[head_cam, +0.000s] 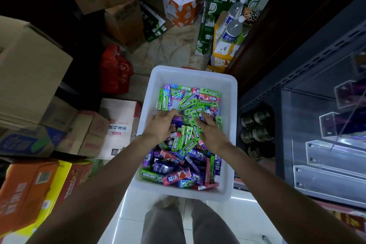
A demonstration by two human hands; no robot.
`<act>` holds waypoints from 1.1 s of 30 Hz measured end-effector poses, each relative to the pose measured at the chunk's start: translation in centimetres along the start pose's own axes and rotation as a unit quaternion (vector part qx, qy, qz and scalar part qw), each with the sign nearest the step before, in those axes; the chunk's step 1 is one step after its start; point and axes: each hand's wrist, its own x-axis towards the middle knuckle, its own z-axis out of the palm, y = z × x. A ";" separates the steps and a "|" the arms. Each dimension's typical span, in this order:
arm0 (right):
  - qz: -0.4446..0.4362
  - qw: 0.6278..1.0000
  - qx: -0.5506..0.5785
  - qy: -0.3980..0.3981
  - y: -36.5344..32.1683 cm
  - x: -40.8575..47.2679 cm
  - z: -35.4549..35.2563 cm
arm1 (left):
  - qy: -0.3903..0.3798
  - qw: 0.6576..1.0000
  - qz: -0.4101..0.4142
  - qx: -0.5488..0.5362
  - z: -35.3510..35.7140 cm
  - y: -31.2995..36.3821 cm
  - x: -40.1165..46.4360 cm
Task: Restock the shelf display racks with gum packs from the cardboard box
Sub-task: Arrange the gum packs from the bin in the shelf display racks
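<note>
While both hands reach into the white tub point(156, 77), left hand point(162, 126) fingers curled on gum packs point(185, 138), right hand point(211, 133) fingers spread flat on top, clear racks point(328, 156) just beside

The green gum packs point(187, 140) in the white bin point(152, 89) read DOUBLEMINT. Pink and blue packs point(176, 177) carry 益达. A white-and-red carton point(120, 117) reads 桃乌龙茶. The yellow carton point(223, 49) shows 2502.
</note>
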 end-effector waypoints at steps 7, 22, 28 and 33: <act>-0.024 0.999 0.028 -0.035 -0.5 -0.8 0.0 | 0.044 0.998 0.021 -0.029 -0.2 0.3 -1.7; 0.001 0.999 0.035 -0.026 0.3 -1.9 0.1 | -0.085 0.985 0.005 0.152 0.6 0.8 0.8; 0.007 0.998 0.056 -0.015 0.0 -2.3 0.1 | 0.021 0.999 0.007 0.028 0.9 0.4 0.5; -0.016 0.999 0.034 0.022 -0.7 -2.6 -0.1 | 0.110 0.977 0.044 -0.176 -0.1 0.1 -1.8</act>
